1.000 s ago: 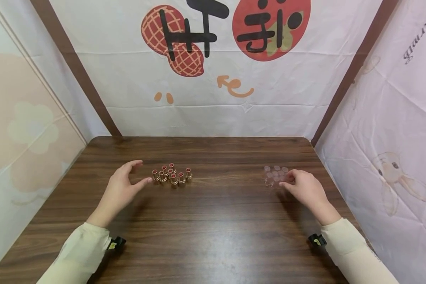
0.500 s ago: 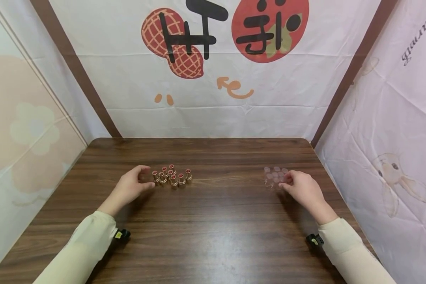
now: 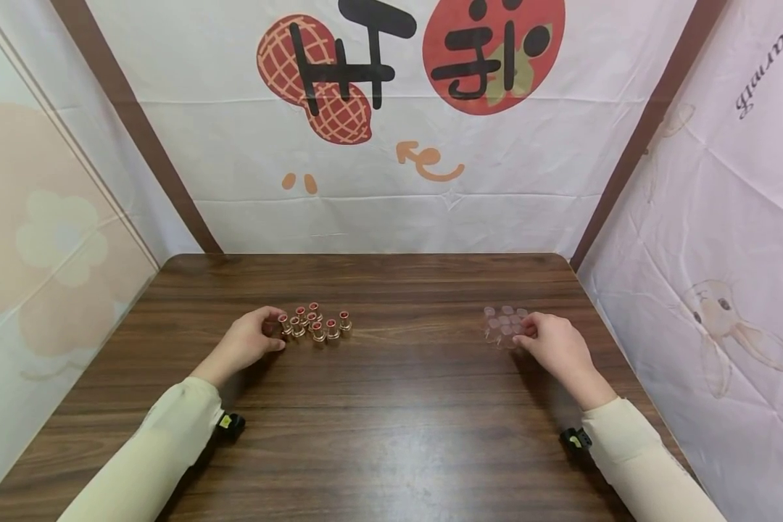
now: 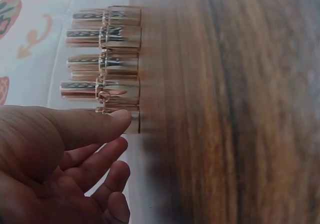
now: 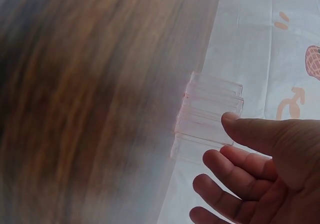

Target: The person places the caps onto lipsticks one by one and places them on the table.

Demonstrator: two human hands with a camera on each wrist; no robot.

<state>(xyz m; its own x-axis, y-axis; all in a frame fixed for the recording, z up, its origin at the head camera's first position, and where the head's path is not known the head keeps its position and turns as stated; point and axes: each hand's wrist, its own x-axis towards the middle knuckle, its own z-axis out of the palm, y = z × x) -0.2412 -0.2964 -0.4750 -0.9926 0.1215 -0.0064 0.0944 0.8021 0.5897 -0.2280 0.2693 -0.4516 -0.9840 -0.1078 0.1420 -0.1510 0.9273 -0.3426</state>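
Several gold lipstick tubes (image 3: pixel 317 333) with red showing at their tops stand upright in a cluster on the left of the table. My left hand (image 3: pixel 251 339) is at the leftmost tube, thumb and forefinger spread on either side of it. In the left wrist view, the thumb (image 4: pixel 117 121) overlaps the nearest tube, and contact is uncertain. On the right stands a group of several clear caps (image 3: pixel 504 322). My right hand (image 3: pixel 557 348) is beside the rightmost caps with a gap between thumb and fingers. Its thumb (image 5: pixel 235 121) overlaps a clear cap (image 5: pixel 205 126) in the right wrist view.
The brown wood-grain table (image 3: pixel 391 406) has rounded far corners. A white printed cloth (image 3: pixel 235 159) hangs behind it, and further cloths hang along both sides. Dark wrist devices (image 3: pixel 232 424) sit at the sleeve cuffs.
My left hand has moved right to the leftmost lipstick tube, and its thumb and fingers have drawn closer together. My right hand has barely shifted beside the caps. Tubes and caps stay in place.
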